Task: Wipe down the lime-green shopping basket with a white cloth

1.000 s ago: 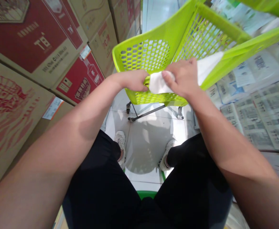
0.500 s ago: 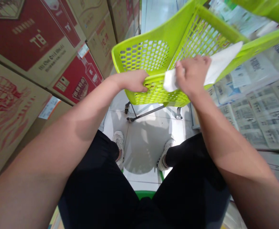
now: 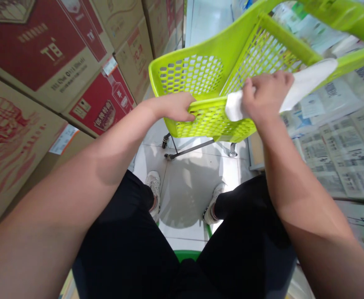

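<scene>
A lime-green shopping cart with perforated plastic walls stands in front of me, slightly turned. My left hand grips its near rim at the left, thumb outside and the other fingers hidden behind the edge. Further right along the same rim, my right hand is closed over a white cloth and presses it on the plastic. One end of the cloth sticks out left of the hand; the longer end trails to the right toward the cart's handle.
Stacked cardboard cartons form a wall on the left. Plastic-wrapped packs are piled on the right. Cart wheels rest on the tiled floor, between my shoes and the aisle ahead. Below me is a green seat edge.
My right hand has slid to the right along the rim with the white cloth. The left hand keeps its hold, and the cart has shifted very slightly right in view.
</scene>
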`<state>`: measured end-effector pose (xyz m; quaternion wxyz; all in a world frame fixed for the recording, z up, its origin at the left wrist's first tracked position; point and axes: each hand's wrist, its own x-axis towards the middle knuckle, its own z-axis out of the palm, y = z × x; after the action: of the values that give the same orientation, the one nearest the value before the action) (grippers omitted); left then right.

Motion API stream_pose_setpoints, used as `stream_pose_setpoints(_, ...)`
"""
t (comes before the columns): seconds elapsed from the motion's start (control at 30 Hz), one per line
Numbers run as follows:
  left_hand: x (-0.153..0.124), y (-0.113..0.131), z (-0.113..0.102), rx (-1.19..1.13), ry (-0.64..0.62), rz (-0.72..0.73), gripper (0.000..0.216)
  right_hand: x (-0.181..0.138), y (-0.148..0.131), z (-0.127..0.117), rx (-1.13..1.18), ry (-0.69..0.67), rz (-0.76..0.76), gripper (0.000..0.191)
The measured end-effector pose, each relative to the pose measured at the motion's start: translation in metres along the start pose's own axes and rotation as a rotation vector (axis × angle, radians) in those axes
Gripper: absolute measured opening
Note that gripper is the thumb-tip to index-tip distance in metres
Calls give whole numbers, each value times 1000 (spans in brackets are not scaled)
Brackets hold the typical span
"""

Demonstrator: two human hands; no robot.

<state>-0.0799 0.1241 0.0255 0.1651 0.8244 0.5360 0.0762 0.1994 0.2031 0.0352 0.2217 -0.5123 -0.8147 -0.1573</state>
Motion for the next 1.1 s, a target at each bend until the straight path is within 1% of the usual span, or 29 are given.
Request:
stream_pose_setpoints(0.03, 1, 1, 1, 7, 11, -3, 40, -10, -20, -1, 38, -16, -67, 49)
stream_pose_setpoints(0.07, 1, 1, 2, 12, 19, 3, 40, -21, -41, -3, 91, -62, -204, 50)
stream_pose_setpoints(0.13, 1, -2, 3, 13, 22, 32, 39, -33, -71, -10, 153, -99, -392, 50)
stream_pose_setpoints(0.17, 1, -5, 2, 11, 15, 44, 39, -34, -77, -13, 172, -125, -453, 51)
stream_pose_setpoints(0.2, 1, -8, 2, 10, 2, 48, 40, -30, -75, -15, 174, -146, -461, 51)
stream_pose_setpoints(0.23, 0, -11, 1, 9, -16, 44, 41, -24, -67, -16, 164, -167, -426, 52)
stream_pose_setpoints(0.27, 0, -13, 0, 10, -33, 33, 43, -15, -52, -16, 142, -184, -354, 52)
stream_pose_setpoints(0.33, -1, -13, -2, 18, -51, 12, 46, 3, -18, -11, 62, -168, -148, 51)
stream_pose_setpoints(0.4, -1, -9, -2, 33, -40, 2, 46, 12, 6, -5, -12, -84, -2, 47)
stream_pose_setpoints(0.43, -1, -6, -2, 41, -30, -3, 46, 10, 9, -1, -28, -42, 30, 47)
stream_pose_setpoints(0.47, 0, -3, -1, 48, -21, -13, 46, 6, 4, 1, -23, -11, 28, 49)
stream_pose_setpoints(0.5, 0, 0, 0, 50, -12, -26, 46, -2, -7, 2, -2, 5, -2, 50)
stream_pose_setpoints(0.57, 1, 3, 2, 42, -1, -41, 46, -22, -40, 1, 85, -30, -158, 54)
stream_pose_setpoints(0.6, 1, 2, 3, 32, 4, -34, 45, -31, -58, -2, 118, -47, -247, 53)
stream_pose_setpoints(0.67, 1, -2, 4, 10, 11, 8, 42, -40, -80, -8, 159, -108, -396, 56)
stream_pose_setpoints(0.7, 1, -5, 3, 2, 10, 34, 41, -39, -81, -11, 166, -134, -427, 57)
stream_pose_setpoints(0.73, 1, -9, 3, -1, 5, 56, 40, -34, -76, -13, 162, -155, -418, 58)
stream_pose_setpoints(0.77, 1, -12, 2, -1, -2, 70, 40, -26, -64, -13, 149, -168, -372, 58)
stream_pose_setpoints(0.87, 1, -16, 0, 6, -20, 55, 43, 2, -11, -8, 58, -154, -111, 56)
stream_pose_setpoints(0.93, 1, -15, 0, 25, -18, 14, 46, 12, 15, -3, -1, -73, 18, 57)
stream_pose_setpoints(0.97, 1, -13, 0, 42, -14, -8, 47, 12, 19, 0, -15, -38, 43, 59)
stream_pose_setpoints(1.0, 1, -11, 1, 65, -7, -29, 47, 9, 16, 1, -16, -18, 40, 61)
stream_pose_setpoints(1.03, 2, -9, 2, 91, 4, -49, 47, 2, 7, 2, -2, -21, 3, 62)
stream_pose_setpoints(1.1, 2, -6, 3, 143, 40, -79, 45, -15, -23, 0, 55, -72, -124, 62)
